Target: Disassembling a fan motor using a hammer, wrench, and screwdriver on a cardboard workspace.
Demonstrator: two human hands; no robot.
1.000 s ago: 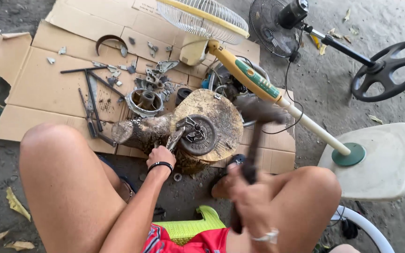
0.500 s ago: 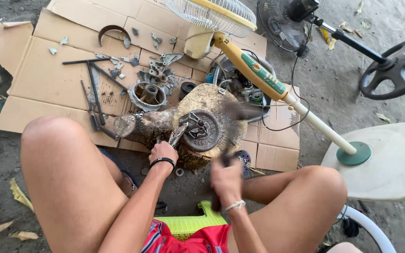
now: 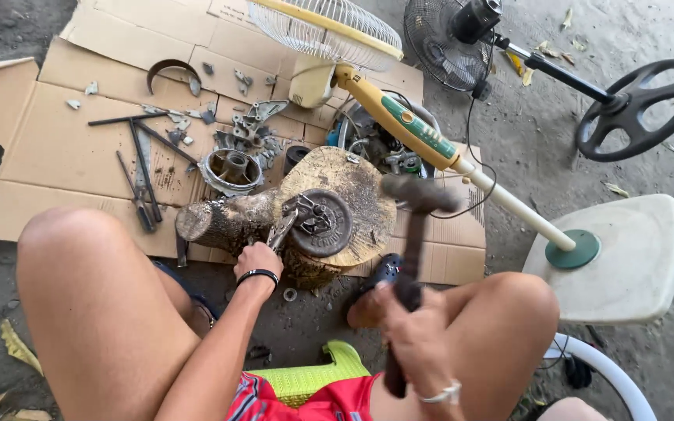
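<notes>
While right hand (image 3: 415,331) grips hammer (image 3: 413,226), left hand (image 3: 257,259) steadies pliers (image 3: 282,228).

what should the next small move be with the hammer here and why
Probably bring the hammer down onto the round metal part on the wooden stump. The right hand holds the handle with the head raised beside the stump, while the left hand steadies the part with pliers, clear of the striking spot.
</notes>
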